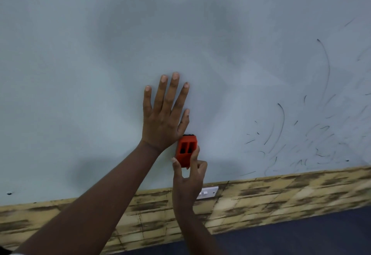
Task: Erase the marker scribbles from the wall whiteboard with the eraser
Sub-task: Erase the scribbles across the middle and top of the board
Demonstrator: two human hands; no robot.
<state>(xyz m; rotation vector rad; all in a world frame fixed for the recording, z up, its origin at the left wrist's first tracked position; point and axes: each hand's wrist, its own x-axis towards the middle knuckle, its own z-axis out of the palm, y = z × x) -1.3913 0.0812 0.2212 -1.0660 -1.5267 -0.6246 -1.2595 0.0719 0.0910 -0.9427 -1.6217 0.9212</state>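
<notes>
The left hand (163, 114) lies flat on the whiteboard (80, 74), fingers straight and spread, near the middle of its bottom edge. Just beside its wrist, the right hand (188, 174) pinches the red eraser (185, 151) between thumb and fingers against the board. Thin black marker scribbles (313, 140) cover the board's lower right corner, well apart from the eraser.

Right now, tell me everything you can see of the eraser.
The eraser is a small orange block, plastic by its look, with two dark rectangular slots in its back and a dark pad at its top end. The right hand pinches its lower part. It sits low on the whiteboard, beside the left hand.
</notes>
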